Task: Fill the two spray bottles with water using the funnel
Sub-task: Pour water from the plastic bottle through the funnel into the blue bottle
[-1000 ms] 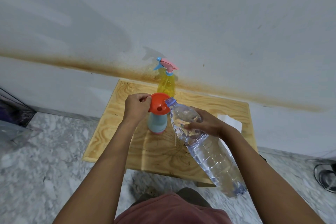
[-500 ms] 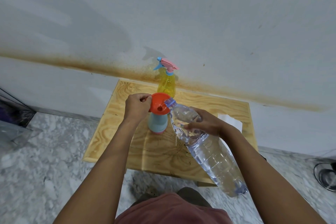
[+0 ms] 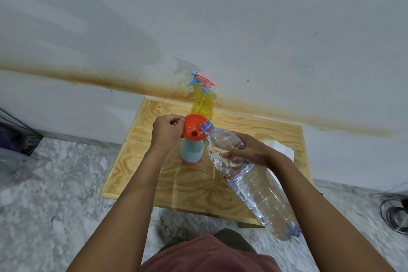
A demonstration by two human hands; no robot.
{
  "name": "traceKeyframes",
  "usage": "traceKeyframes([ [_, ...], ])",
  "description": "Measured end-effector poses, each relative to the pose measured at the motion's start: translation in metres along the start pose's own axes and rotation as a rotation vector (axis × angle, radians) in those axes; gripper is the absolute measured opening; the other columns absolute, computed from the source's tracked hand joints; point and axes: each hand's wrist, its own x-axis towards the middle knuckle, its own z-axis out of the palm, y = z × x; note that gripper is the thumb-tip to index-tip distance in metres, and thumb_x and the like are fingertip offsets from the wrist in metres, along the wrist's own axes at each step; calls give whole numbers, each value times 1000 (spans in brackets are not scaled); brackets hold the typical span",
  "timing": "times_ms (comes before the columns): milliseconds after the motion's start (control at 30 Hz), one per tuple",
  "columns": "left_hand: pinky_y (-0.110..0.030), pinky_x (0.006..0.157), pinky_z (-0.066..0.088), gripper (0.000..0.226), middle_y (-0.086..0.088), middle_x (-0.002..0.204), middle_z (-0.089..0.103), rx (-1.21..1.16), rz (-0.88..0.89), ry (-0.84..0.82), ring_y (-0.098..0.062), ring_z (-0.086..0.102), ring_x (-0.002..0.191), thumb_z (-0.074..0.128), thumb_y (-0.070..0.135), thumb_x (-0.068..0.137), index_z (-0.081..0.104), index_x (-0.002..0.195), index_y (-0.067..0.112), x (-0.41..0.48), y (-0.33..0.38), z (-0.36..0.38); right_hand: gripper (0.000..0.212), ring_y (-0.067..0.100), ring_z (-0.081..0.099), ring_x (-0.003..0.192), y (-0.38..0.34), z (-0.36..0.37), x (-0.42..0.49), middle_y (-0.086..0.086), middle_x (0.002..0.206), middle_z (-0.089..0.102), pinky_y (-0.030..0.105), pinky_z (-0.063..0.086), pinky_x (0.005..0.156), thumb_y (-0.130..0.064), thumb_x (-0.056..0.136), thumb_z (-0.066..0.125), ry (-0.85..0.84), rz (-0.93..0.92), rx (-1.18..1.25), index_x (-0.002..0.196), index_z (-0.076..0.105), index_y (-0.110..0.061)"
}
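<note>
Scene: You look down over your own two arms at a small wooden table set against a stained white wall.
Left hand: Your left hand pinches the left rim of the orange funnel, fingers curled, steadying it.
Funnel: It sits in the open neck of the teal spray bottle, which stands upright near the table's middle with no trigger head on it.
Right hand: Your right hand grips the shoulder of the large clear water bottle, fingers wrapped around it.
Water bottle: It is tilted, base toward you and low, uncapped mouth raised and touching the funnel's right rim. It holds plenty of water.
Second spray bottle: The yellow spray bottle stands behind, by the wall, with its pink and blue trigger head on.
Also there: A white sheet of paper lies on the table past your right wrist.
Change over the last second: Almost none. Both grips, the tilt and the mouth's place on the rim stay as they were.
What that means: You seem to be holding a steady pour into the teal bottle, though no stream can be made out. The fill level is hidden.
</note>
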Motion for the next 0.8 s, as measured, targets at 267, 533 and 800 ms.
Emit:
traceKeyframes([
  [267,-35,73,62,17,0,89,70,-1,-2,-4,-13,67,81,66,15,93,77,103,8,-1,0,-1,45,8,73,86,-2,0,0,-7,102,75,26,56,77,-33,80,74,-6,-16,-9,123,60,-35],
  [533,-35,74,62,16,6,86,69,-5,-1,-14,-12,67,83,66,16,93,77,103,9,-1,1,-3,51,13,71,94,-5,2,1,-2,107,74,28,57,80,-33,76,77,22,-61,-5,124,61,-34],
  [800,-31,71,60,14,10,78,68,-4,23,-16,-7,65,75,66,14,92,78,97,9,-1,2,-3,62,7,67,103,-8,5,-3,-16,114,68,21,53,81,-42,73,78,104,-155,-26,131,54,-41],
])
